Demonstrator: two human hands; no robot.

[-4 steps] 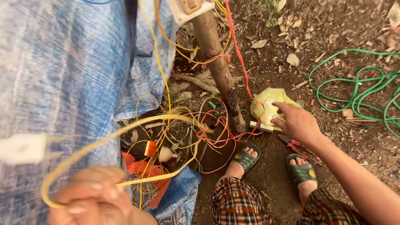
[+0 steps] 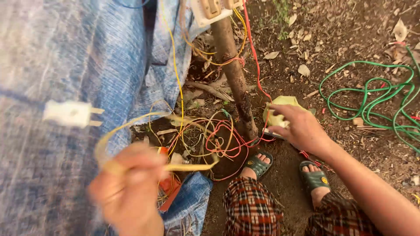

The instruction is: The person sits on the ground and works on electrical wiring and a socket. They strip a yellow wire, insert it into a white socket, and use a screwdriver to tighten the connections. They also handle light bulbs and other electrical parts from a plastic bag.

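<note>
At lower left the left hand (image 2: pixel 129 192) pinched the flat yellow cable (image 2: pixel 131 124) closed-fisted, its white plug (image 2: pixel 70 113) dangling, while the right hand (image 2: pixel 302 129) lay loosely curled on yellow tape (image 2: pixel 280 111); steady slack would help.

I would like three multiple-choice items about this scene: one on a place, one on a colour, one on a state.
1. Where does the coiled hose lie?
A. on the bare ground at the right
B. on the blue tarp
C. around the wooden post

2. What colour is the flat cable in the left hand?
A. black
B. yellow
C. green

3. The white plug is:
A. in a socket
B. buried
C. hanging free

Answers:
1 A, it rests on soil.
2 B, the cable loops yellow from the fist.
3 C, its prongs are bare against the tarp.
</note>
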